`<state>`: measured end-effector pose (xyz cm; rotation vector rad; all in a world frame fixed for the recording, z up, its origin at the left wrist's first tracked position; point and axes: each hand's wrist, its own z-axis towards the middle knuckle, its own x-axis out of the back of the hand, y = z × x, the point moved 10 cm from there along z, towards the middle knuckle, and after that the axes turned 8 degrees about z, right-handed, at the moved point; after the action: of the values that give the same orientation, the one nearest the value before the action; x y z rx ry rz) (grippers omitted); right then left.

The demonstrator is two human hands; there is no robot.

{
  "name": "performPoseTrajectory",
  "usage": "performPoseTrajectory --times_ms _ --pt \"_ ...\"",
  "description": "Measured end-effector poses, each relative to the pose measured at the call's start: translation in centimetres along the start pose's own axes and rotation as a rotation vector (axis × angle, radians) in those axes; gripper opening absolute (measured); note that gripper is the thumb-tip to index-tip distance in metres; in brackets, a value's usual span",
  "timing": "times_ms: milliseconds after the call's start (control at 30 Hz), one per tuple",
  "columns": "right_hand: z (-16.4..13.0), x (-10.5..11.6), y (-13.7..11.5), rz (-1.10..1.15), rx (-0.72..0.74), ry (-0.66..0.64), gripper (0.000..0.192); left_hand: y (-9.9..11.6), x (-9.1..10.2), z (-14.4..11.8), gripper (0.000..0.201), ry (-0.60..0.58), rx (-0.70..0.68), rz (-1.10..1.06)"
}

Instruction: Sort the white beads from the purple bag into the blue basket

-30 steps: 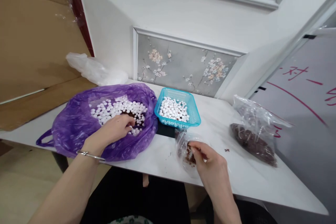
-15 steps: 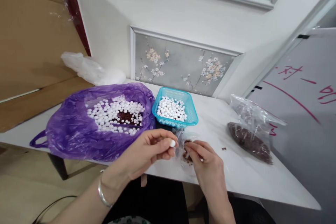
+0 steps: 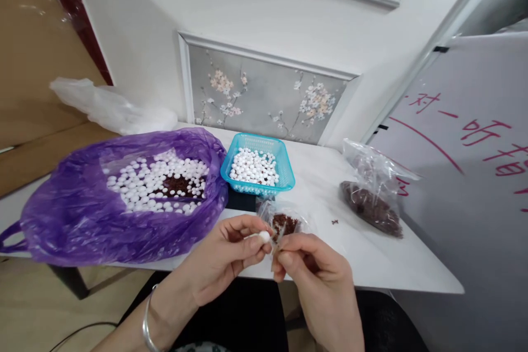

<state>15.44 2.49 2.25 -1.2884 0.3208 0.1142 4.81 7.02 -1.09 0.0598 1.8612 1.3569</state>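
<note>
Left hand: in front of the desk's near edge, thumb and fingers closed, gripping one white ball at the tips. Bracelet on the same wrist.

Right hand: just beside the left, fingertips pinched together and close to the ball. Gripping a thin pale strip; too small to identify.

Small bag: clear plastic, on the desk directly behind the fingertips, with brown bits inside. Hands partly cover its near side; contact with it cannot be told.

Purple bag: on the left of the desk, mouth wide, many loose balls within, a dark brown patch among them.

Basket: blue, perforated, just right of the purple bag; white balls inside, a few brown specks between them. A flat black item shows at its near side.

Large bag: clear, on the right of the desk, well apart from the hands, lower part filled with brown material. Small brown crumbs lie between it and the small bag.

Back left: whitish plastic, behind the purple bag.
</note>
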Motion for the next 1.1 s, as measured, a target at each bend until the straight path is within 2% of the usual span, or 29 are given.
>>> performPoseTrajectory --times_ms 167,400,633,900,1100 --pt "0.0 0.1 0.8 0.059 -0.035 0.013 0.009 1.3 -1.2 -0.4 0.017 -0.078 -0.115 0.116" --pt "-0.2 -0.1 1.0 0.055 -0.036 0.025 0.003 1.5 -0.8 -0.4 0.009 0.000 -0.130 0.103" --pt "-0.3 -0.5 1.0 0.030 -0.048 0.017 0.003 1.3 -1.1 -0.3 0.006 -0.016 -0.136 0.104" --pt "-0.3 -0.6 0.5 -0.042 -0.055 0.024 0.009 1.5 0.1 -0.5 0.008 0.100 -0.151 0.217" --pt "-0.1 -0.6 0.3 -0.083 -0.032 0.042 0.010 1.8 0.6 -0.8 0.007 0.129 -0.187 0.300"
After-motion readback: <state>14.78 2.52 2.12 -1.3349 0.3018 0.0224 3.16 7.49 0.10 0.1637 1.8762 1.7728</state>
